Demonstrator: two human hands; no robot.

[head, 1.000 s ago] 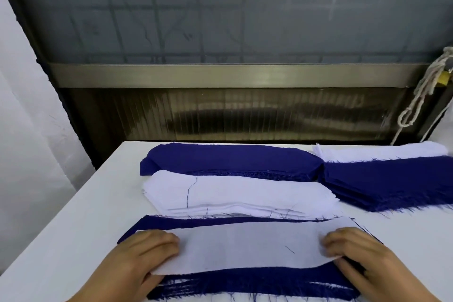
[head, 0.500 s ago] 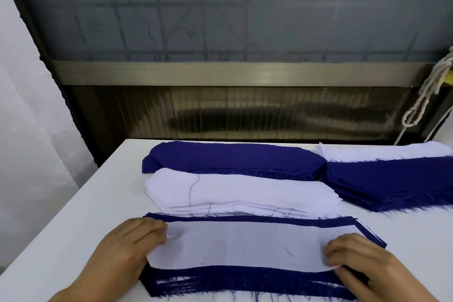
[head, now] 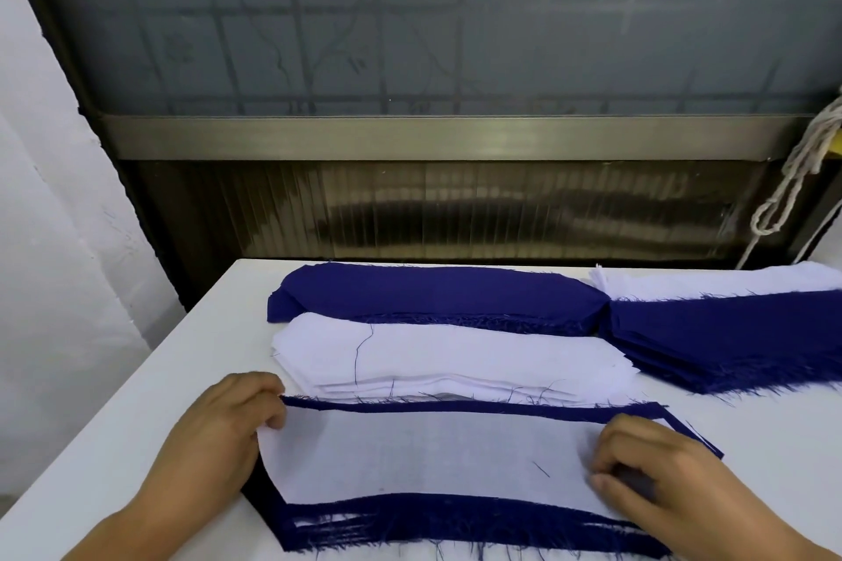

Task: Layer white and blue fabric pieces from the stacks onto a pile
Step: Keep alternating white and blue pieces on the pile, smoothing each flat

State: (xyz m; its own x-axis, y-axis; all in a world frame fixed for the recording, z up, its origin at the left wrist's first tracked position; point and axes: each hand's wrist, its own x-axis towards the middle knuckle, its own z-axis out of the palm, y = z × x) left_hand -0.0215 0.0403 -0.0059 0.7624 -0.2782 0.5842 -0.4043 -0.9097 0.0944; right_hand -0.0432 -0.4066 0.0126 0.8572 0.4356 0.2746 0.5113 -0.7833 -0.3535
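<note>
Two hands are working the nearest pile [head: 455, 519] here, a stack of blue pieces with a single white piece [head: 433, 456] lying on top. That white piece is thin, flat and kind of semi-sheer, with angled ends, and it leaves a strip of blue showing along its far and near sides. The blue edges are super frayed, loose threads sticking out everywhere along the near side.

The left hand [head: 214, 437] is at the left end of the white piece, fingers curled and pinching the cloth edge. The right hand [head: 647, 465] sits on the right end with fingers bent down onto the fabric; can't really tell if it's pinching or just pressing. The hands are well apart, one at each end.

Just behind the pile there's a white stack [head: 455, 360] with a stray dark thread lying across it, and behind that a blue stack [head: 433, 294] with rounded ends. To the right of those, another blue stack [head: 729, 346] with a second white stack [head: 729, 282] behind it, both cut off at the frame edge. All of it sits on a smooth white desk [head: 136, 401].

The near edge of the pile and both forearms run out of the bottom of the shot. A knotted rope [head: 793, 178] hangs far right behind the desk.
</note>
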